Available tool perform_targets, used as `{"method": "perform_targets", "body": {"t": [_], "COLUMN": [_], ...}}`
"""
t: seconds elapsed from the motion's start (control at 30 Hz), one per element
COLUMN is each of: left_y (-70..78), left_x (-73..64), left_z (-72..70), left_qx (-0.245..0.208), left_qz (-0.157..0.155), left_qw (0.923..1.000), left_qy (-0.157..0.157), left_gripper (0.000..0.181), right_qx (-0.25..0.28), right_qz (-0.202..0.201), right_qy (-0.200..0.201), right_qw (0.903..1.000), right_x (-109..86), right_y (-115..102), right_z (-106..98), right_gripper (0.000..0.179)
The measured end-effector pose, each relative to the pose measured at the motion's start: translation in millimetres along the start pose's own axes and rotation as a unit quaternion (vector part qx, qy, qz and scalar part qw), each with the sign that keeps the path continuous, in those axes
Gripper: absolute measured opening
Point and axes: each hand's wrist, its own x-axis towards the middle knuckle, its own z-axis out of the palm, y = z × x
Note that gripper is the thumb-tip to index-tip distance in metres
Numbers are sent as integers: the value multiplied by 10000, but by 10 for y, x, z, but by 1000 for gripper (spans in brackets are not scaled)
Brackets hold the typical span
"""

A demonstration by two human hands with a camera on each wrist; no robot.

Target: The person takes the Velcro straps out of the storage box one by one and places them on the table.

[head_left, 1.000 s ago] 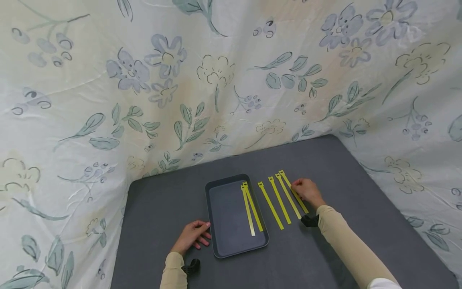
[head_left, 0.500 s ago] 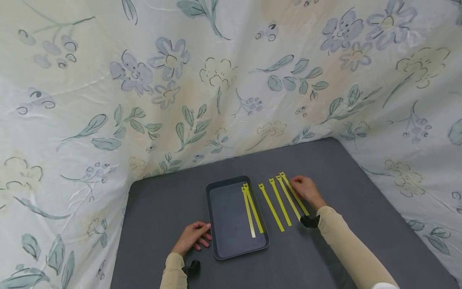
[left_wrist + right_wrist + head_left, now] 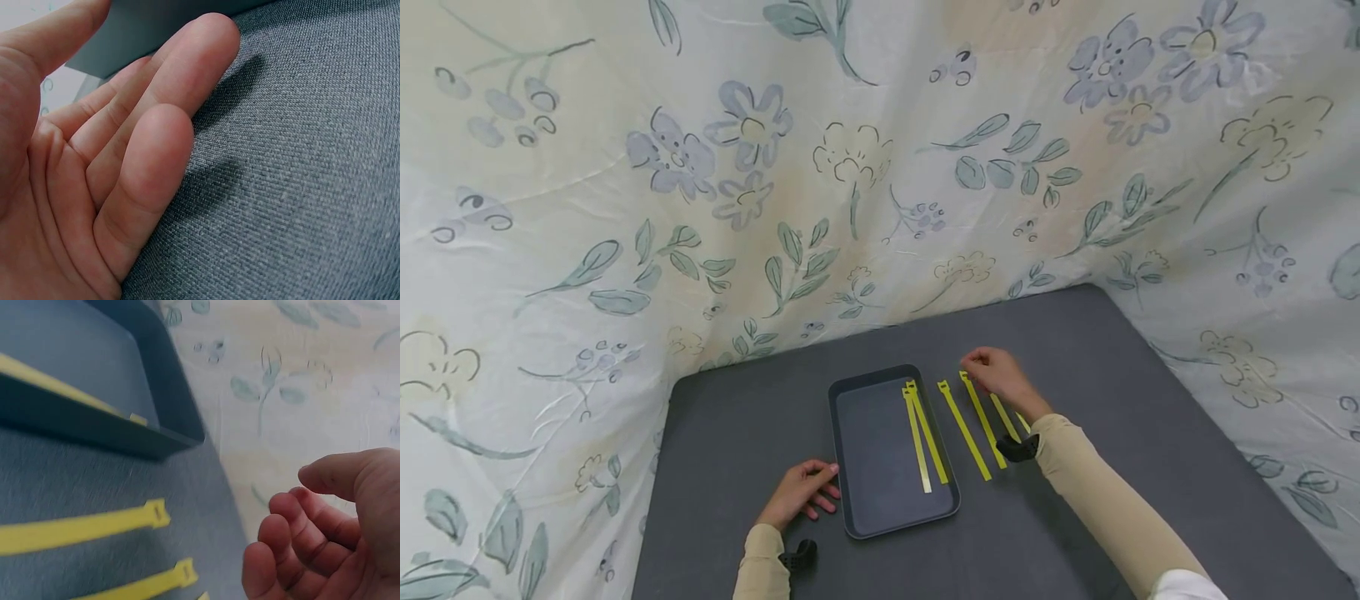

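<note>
My right hand [image 3: 1000,377] hovers above the upper ends of the yellow cable straps [image 3: 964,429] lying side by side right of the tray. In the right wrist view, this hand [image 3: 331,531] has loosely bent fingers and nothing in its grasp; slotted heads show on the nearby straps [image 3: 94,529]. Two more yellow straps [image 3: 917,437] lie in the dark shallow tray [image 3: 832,417], near its right wall. My left hand [image 3: 800,493] rests at the tray's left side, thumb at the rim. Its relaxed fingers [image 3: 159,156] hold nothing. The right hand hides parts of the farther straps.
The dark grey tabletop [image 3: 737,417] carries the tray and straps. A floral cloth [image 3: 880,167] hangs behind the table and along its sides. A black wrist device [image 3: 1018,448] sits under the right wrist, another black device [image 3: 800,554] at the left.
My right hand has moved left, from beside the rightmost strap to over the strap heads. Straps, tray and left hand stay in place.
</note>
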Motion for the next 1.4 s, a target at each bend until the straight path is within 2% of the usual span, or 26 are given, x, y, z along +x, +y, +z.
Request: {"method": "perform_targets", "body": {"t": [0.27, 0.5, 0.7, 0.8, 0.93, 1.07, 1.1, 1.2, 1.23, 1.3, 1.4], "left_y": [6, 16, 27, 32, 41, 51, 54, 67, 69, 72, 73], "left_x": [-10, -6, -3, -7, -4, 5, 6, 4, 4, 9, 18], "left_z": [2, 8, -2, -11, -21, -13, -10, 0, 2, 5, 5], "left_qx": [11, 31, 26, 34, 36, 5, 0, -12, -12, -3, 0], "left_qz": [-2, -8, -36, -59, -93, -96, -83, -64, -53, -46, -61], "left_qw": [10000, 10000, 10000, 10000, 9999, 9999, 10000, 10000, 10000, 10000, 10000], "left_qy": [-14, 24, 50, 40, 43, 51, 50, 56, 53, 58, 50], "left_gripper": [51, 50, 52, 53, 54, 54, 54, 53, 53, 53, 53], "right_qx": [-688, -1292, -2312, -2763, -3328, -3707, -3776, -3915, -3941, -3957, -3797], "right_qz": [-356, -352, -605, -538, -522, -770, -791, -819, -815, -838, -921], "right_qy": [-107, -788, -827, -769, -693, -485, -444, -461, -503, -604, -708], "right_qw": [9969, 9879, 9675, 9565, 9390, 9243, 9215, 9154, 9141, 9126, 9178], "right_x": [-54, -123, -172, -206, -244, -285, -291, -317, -325, -331, -346], "right_y": [-240, -341, -379, -396, -417, -411, -408, -410, -416, -419, -419], "right_z": [258, 529, 796, 930, 1084, 1205, 1234, 1300, 1313, 1342, 1367], "right_gripper": [32, 41, 32, 33, 23, 38, 34, 21, 23, 39, 43]}}
